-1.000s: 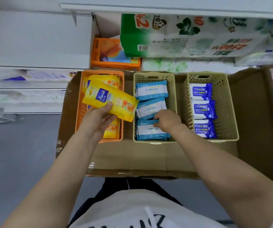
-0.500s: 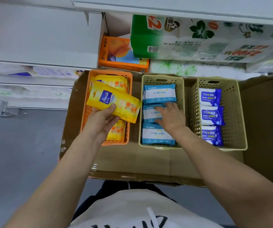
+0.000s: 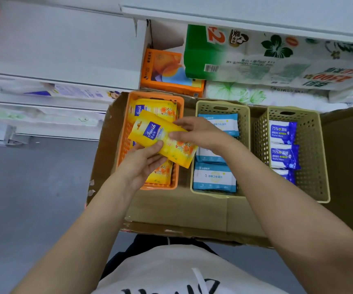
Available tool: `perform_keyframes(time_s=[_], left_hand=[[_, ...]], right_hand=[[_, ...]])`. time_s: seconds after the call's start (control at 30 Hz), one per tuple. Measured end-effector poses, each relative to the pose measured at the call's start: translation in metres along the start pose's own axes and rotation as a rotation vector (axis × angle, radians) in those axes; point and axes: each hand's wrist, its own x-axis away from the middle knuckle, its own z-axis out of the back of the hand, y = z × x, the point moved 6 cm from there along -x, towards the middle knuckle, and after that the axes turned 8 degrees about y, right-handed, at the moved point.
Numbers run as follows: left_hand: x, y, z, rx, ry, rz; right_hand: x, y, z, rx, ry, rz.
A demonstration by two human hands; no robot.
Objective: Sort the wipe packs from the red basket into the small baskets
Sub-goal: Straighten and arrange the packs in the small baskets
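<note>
Head view, steeply down, close over baskets (image 3: pixel 220 107)

A: What lies underfoot?
B: A smooth grey floor (image 3: pixel 29 209), evenly lit.
A: And ahead?
B: White shop shelving (image 3: pixel 60 49); a lower shelf holds tissue multipacks (image 3: pixel 256 58) and an orange tissue pack (image 3: pixel 167 68), with pale packets (image 3: pixel 69 92) blurred on the left.

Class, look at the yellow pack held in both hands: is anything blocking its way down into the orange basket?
Nothing visible blocks it. The yellow pack hangs over the orange basket, whose open top holds only matching yellow packs lying flat.
</note>
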Motion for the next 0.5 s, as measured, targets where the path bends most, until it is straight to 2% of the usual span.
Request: perform_keyframes(time_s=[0.07,0.17,0.23,0.4,0.5], left_hand=[[-0.001,0.005,0.01,-0.055,0.07,-0.05],[-0.007,0.028,0.054,-0.363,0.468,-0.305],[-0.008,0.037,0.076,-0.476,0.596,-0.405],[-0.027,0.04,0.091,-0.602,0.555,-0.397],[-0.037,0.042,0.093,-0.579,0.513,-0.355]], right_hand=[[-0.009,-0.005,-0.003,0.019,0.032,0.015],[-0.02,-0.005,0.018,-0.138,0.293,0.008],[-0.026,-0.001,0.023,-0.127,0.319,0.007],[-0.035,-0.001,-0.019,0.207,0.16,0.036],[-0.042,-0.004,-0.043,0.368,0.084,0.074]])
